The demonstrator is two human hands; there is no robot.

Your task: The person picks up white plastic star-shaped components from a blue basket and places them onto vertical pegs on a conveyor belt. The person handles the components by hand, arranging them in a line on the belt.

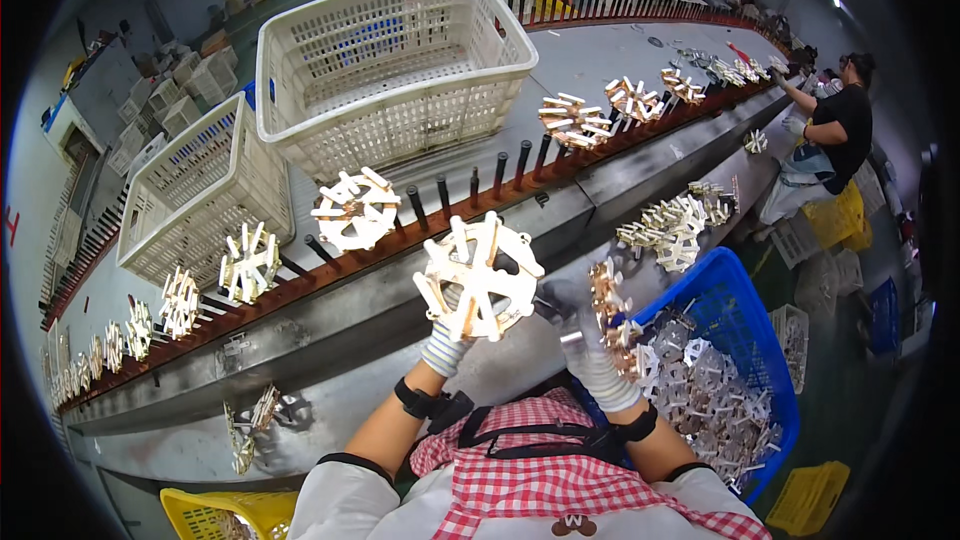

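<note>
My left hand (446, 348), in a striped glove, holds up a bright white spoked wheel-shaped part (478, 280) with stubby pegs round its rim. The fingers are mostly hidden behind it. My right hand (600, 372), also gloved and partly blurred, grips a similar copper-and-white spoked part (606, 315), seen edge-on. A short shiny metal piece (572, 338) shows beside that hand; I cannot tell whether it is held. Close by on the right stands a blue basket (783, 360), heaped with loose silvery metal pieces (695, 380).
Dark upright pegs (500, 172) line the conveyor, several bearing spoked parts (355, 210). Two white crates (395, 100) stand on it. More parts (680, 225) lie on the metal ledge at right. A yellow basket (185, 515) is at lower left. A co-worker (845, 120) works far right.
</note>
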